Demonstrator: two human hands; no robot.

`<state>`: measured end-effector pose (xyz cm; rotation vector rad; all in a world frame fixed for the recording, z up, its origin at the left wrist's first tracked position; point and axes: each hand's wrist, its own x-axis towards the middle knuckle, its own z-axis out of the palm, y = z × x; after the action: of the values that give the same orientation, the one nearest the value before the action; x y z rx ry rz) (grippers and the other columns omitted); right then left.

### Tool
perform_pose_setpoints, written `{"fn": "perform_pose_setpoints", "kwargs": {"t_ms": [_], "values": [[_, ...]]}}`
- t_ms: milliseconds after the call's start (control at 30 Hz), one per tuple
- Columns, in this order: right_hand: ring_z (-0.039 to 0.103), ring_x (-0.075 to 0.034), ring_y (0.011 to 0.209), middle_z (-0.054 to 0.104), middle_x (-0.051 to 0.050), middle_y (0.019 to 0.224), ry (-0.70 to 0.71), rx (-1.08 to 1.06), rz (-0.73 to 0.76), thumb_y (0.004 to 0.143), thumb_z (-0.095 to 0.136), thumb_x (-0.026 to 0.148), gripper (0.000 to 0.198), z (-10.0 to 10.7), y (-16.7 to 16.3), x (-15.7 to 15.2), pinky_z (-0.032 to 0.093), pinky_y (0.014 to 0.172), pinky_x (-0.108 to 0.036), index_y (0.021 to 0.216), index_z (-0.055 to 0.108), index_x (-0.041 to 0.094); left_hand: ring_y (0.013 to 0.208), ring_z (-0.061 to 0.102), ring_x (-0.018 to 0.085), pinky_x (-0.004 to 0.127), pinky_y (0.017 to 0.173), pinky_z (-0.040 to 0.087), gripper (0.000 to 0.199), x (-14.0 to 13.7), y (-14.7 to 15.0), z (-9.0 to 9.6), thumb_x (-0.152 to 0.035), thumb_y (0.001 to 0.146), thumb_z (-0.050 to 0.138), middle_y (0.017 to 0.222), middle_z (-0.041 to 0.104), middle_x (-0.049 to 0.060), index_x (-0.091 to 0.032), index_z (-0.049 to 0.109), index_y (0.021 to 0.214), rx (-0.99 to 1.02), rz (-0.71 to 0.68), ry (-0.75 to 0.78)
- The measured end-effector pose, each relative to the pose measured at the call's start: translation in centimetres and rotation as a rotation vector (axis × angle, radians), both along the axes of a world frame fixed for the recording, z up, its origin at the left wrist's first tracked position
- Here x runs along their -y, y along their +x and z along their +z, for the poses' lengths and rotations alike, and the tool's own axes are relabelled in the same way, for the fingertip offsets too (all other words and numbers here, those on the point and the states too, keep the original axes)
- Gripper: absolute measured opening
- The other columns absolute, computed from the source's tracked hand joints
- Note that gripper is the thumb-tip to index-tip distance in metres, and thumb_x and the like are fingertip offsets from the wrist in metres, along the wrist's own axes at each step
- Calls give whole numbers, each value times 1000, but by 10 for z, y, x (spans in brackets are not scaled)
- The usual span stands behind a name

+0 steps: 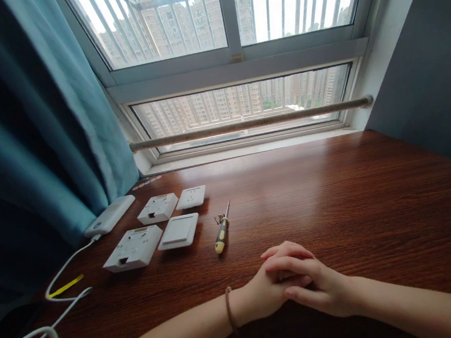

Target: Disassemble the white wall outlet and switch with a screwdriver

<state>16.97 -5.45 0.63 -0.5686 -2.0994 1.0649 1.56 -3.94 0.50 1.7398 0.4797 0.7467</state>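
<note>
My left hand (pixel 262 293), with a brown band on its wrist, and my right hand (pixel 330 285) are clasped together above the table's near side. Their fingers interlace and are closed, with no object visible in them. Beyond them, to the left, lies a screwdriver (pixel 222 234) with a yellow and black handle. Several small screws (pixel 218 219) sit beside its shaft. Further left are a white wall switch (pixel 179 231) and a white wall socket (pixel 191 197). Two white mounting boxes (pixel 133 249), (pixel 158 208) stand next to these.
A white power bank (pixel 111 215) with a white cable (pixel 70 258) lies by the blue curtain (pixel 75 99). A yellow strip (pixel 65 286) is near the cable. The brown wooden table (pixel 334 194) reaches the window, where a horizontal bar (pixel 253 124) crosses the lower pane.
</note>
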Motion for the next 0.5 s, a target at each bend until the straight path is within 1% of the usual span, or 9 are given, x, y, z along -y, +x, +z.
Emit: {"fn": "perform_pose_setpoints", "kwargs": {"t_ms": [200, 333, 400, 500], "values": [[41, -23, 122, 50, -12, 121, 4, 0, 1, 83, 54, 20, 41, 0, 0, 0, 38, 100, -40, 124, 49, 20, 105, 48, 19, 37, 96, 42, 30, -2, -1, -2, -24, 82, 58, 107, 52, 7, -18, 53, 111, 11, -7, 24], [40, -23, 123, 49, -13, 124, 39, 28, 0, 83, 55, 19, 44, -1, 3, 0, 37, 100, -40, 126, 47, 21, 107, 48, 19, 38, 97, 42, 29, 0, 0, -3, -21, 82, 58, 108, 51, 8, -17, 52, 111, 20, -4, 39], [37, -24, 126, 44, -13, 131, 66, 58, -10, 82, 56, 19, 53, -2, 4, 2, 36, 102, -40, 132, 39, 22, 111, 48, 21, 37, 98, 42, 34, 3, 0, -5, -20, 82, 57, 112, 50, 9, -17, 48, 115, 24, 10, 29], [33, -25, 129, 32, -14, 142, 44, 46, -82, 80, 59, 19, 72, -6, 6, 4, 38, 102, -40, 141, 20, 24, 112, 50, 20, 34, 92, 48, 47, 6, -1, -2, -18, 86, 50, 121, 46, 12, -19, 32, 130, -6, 30, 37]]}}
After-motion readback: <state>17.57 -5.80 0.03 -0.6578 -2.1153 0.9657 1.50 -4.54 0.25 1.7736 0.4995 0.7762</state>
